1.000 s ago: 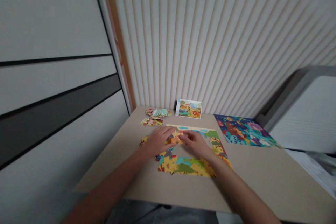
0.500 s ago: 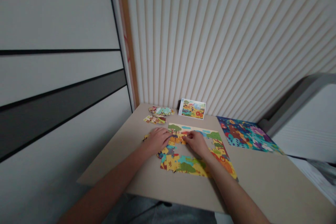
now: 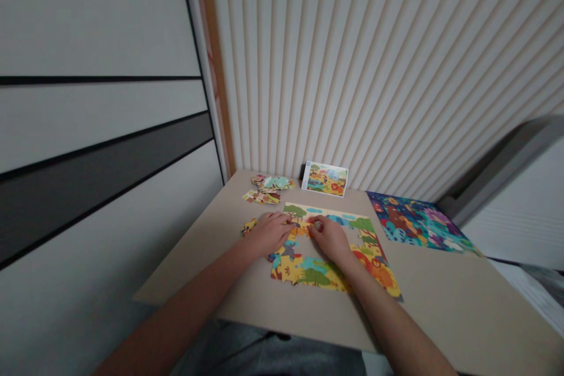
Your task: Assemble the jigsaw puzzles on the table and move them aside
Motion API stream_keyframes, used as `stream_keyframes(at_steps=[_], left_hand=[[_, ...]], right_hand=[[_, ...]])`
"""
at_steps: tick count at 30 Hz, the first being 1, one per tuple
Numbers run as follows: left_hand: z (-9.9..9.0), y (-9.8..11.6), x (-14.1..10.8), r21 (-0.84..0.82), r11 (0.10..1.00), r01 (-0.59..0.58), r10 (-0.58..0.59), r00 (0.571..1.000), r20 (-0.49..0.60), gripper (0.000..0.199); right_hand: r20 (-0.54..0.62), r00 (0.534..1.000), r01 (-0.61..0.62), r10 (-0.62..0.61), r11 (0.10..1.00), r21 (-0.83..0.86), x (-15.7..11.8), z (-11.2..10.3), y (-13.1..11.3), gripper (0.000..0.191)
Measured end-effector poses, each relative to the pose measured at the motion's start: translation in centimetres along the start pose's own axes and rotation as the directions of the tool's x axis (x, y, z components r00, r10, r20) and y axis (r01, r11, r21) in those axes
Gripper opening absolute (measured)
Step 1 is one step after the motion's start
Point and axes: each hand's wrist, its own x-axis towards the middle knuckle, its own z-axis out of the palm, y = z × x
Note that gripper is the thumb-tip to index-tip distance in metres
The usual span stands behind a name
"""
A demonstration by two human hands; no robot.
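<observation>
A partly assembled animal jigsaw (image 3: 315, 276) lies on the beige table, its outer part joined around a bare gap in the middle. My left hand (image 3: 269, 234) rests palm down on its upper left side, fingers stretched toward the right. Over the upper middle is my right hand (image 3: 329, 236), thumb and fingertips pinched together at an orange and yellow part of the picture; whatever they hold is too small to make out. Several loose pieces (image 3: 249, 226) lie just left of my left hand.
Piles of loose pieces (image 3: 271, 183) lie at the back left. A white picture card (image 3: 326, 179) leans near the pleated curtain (image 3: 317, 59). To the right lies a dark blue finished puzzle (image 3: 418, 223). A grey-edged white object (image 3: 515, 200) stands at far right.
My left hand has shifted slightly right across the puzzle's upper left. My right hand stays near the same part, fingers still pinched. The view has tilted slightly.
</observation>
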Motion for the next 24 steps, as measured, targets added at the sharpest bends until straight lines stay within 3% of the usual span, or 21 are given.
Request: stream_keyframes(at_steps=[17, 19, 21, 24], left_hand=[[-0.2, 0.0, 0.3, 0.02, 1.0, 0.015, -0.016, 0.998, 0.068, 0.043], [0.0, -0.1, 0.3, 0.008, 1.0, 0.023, -0.023, 0.998, 0.066, 0.045], [0.1, -0.2, 0.2, -0.009, 0.999, 0.031, -0.031, 0.998, 0.063, 0.047], [0.3, -0.2, 0.0, -0.03, 0.999, 0.031, -0.029, 0.998, 0.054, 0.046]], right_hand=[[0.017, 0.996, 0.086, -0.086, 0.996, -0.037, -0.2, -0.4, -0.9, 0.028], [0.019, 0.99, 0.143, -0.143, 0.99, 0.003, -0.7, -1.1, -1.3, 0.029], [0.079, 0.962, 0.251, -0.26, 0.962, 0.108, -1.6, -1.8, -1.5, 0.03], [0.191, 0.875, 0.382, -0.444, 0.877, 0.291, -3.4, -2.8, -1.5, 0.033]])
